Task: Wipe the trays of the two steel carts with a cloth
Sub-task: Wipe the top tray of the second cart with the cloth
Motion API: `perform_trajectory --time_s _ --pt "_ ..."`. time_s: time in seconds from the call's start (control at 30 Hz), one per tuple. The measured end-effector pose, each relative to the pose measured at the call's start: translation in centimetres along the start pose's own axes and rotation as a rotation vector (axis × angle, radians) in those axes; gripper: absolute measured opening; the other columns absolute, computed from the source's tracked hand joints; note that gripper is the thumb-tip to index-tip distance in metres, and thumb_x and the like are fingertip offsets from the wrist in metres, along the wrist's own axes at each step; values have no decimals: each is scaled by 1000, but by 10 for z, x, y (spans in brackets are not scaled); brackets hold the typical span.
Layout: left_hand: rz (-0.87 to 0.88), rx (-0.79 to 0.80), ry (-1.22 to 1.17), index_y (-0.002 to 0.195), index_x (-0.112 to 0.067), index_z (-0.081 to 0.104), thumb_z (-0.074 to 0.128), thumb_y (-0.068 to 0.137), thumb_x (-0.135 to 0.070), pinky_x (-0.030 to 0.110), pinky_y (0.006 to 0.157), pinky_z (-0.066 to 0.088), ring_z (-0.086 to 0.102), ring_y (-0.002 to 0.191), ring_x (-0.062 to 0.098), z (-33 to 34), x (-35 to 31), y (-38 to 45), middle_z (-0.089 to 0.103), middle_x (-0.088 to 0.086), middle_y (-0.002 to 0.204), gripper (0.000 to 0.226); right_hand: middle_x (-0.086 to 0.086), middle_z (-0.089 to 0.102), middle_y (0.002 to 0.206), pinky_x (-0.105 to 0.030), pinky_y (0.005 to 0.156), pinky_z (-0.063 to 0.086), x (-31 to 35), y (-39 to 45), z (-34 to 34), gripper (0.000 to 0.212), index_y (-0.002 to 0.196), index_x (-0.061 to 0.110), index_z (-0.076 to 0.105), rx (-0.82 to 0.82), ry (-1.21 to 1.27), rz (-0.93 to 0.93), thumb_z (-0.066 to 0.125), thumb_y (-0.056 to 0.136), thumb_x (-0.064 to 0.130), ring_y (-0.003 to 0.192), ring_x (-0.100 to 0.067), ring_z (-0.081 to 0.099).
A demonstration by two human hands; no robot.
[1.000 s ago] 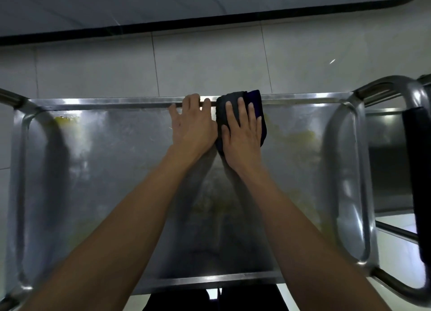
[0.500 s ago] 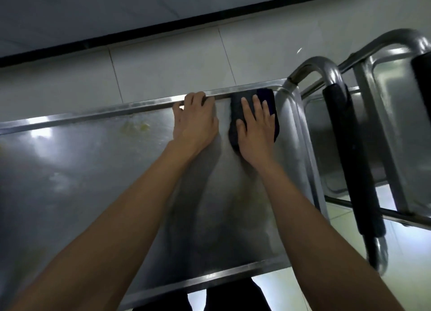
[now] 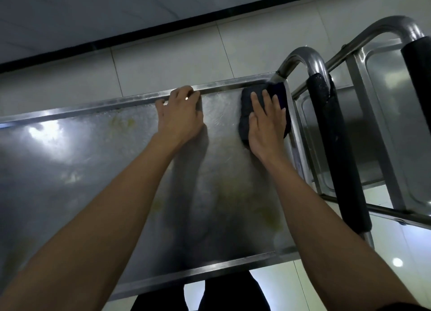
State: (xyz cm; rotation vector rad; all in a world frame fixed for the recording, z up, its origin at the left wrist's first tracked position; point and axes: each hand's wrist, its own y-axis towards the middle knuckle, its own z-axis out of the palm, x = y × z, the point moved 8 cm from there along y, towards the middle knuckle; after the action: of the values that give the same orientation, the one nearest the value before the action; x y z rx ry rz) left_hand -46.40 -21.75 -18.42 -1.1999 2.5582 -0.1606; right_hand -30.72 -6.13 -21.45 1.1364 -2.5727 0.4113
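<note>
Right hand (image 3: pixel 265 126), fingers straight, presses the dark cloth (image 3: pixel 263 110) flat in the tray's upper-right corner. Left hand (image 3: pixel 180 117) grasps the tray's far rim, fingers curled over it. Steel tray (image 3: pixel 93 170) shows yellowish smears. Second cart (image 3: pixel 396 100) stands at frame right.

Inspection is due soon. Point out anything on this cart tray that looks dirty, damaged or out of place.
The tray carries yellowish smears: one patch near the far rim, more near its right end. The right hand presses the dark cloth into the far right corner. The black handle sleeve looks scuffed near its top. Nothing seems askew.
</note>
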Motion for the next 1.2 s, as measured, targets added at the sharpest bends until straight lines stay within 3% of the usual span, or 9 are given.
perform_trajectory --time_s 0.13,0.27,0.53,0.77,0.97,1.1,1.2 --pt "16 60 -56 144 -24 48 38 100 -31 57 111 26 35 141 22 -6 8 -9 43 -1 152 45 1 9 167 -49 124 1 32 -33 17 56 158 30 17 34 -23 -43 29 103 28 154 -22 1" --pt "-8 3 -34 142 -24 52 41 102 -36 52 112 27 37 139 22 -10 45 -56 49 1 147 43 0 9 167 -50 124 3 75 -59 40 56 158 28 16 46 -46 -80 31 104 27 154 -23 1" --pt "-82 -62 -39 128 -20 64 48 98 -27 47 105 29 46 129 22 -7 144 -149 59 0 134 34 -2 10 167 -53 123 3 172 -90 93 55 159 27 18 100 -79 -180 30 105 27 154 -27 2" --pt "-71 -77 -28 112 -16 71 53 89 -21 43 94 31 53 116 24 4 185 -194 65 1 118 29 -2 2 168 -52 123 -1 254 -135 144 57 160 27 9 196 -108 -303 27 106 30 154 -27 -5" --pt "-4 -118 30 105 -17 70 51 87 -24 42 88 33 53 111 23 9 188 -203 68 -1 112 27 -1 1 168 -50 123 -1 256 -139 142 56 160 27 9 198 -119 -284 26 107 29 154 -24 -6" --pt "-3 -137 58 99 -20 69 33 86 -31 39 85 30 51 107 21 9 182 -200 69 -3 106 40 0 -2 168 -50 124 -1 252 -140 137 56 160 27 7 204 -110 -264 26 107 29 154 -23 -8" --pt "-24 -147 85 95 -21 69 40 89 -31 40 83 31 50 105 22 10 173 -197 67 -2 102 31 0 -1 168 -49 124 -2 236 -142 129 55 160 28 8 196 -90 -242 25 107 29 154 -22 -7"
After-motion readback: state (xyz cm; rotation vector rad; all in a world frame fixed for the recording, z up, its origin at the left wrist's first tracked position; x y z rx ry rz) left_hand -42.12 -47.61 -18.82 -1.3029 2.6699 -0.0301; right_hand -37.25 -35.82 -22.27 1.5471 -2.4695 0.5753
